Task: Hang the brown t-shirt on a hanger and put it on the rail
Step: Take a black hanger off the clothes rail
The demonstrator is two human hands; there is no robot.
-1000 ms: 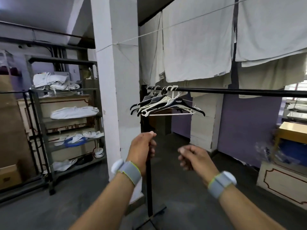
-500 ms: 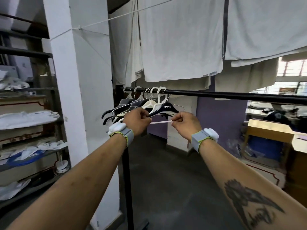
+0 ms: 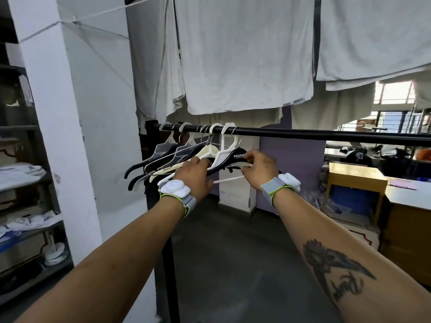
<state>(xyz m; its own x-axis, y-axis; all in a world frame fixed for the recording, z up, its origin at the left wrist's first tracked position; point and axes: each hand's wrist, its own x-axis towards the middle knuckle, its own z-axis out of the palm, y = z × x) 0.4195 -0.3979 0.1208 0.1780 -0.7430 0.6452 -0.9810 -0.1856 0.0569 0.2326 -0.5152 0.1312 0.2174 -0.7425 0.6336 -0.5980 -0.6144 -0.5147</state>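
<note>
1. Searching in vain for the brown t-shirt, nowhere in view, so the hanger stage judged barely begun
2. Closing both hands on the white hanger at the front of the bunch: left hand curled over its left shoulder, right hand pinching its right shoulder and bottom bar
3. Risking a snag: hooks crowding together on the rail, so lifting one possibly dragging the black hanger or wire hanger off too
4. Reading "MAINE" in white on the black hanger, smaller print beneath staying illegible
5. Hanging overhead, white sheets possibly brushing raised arms
</note>
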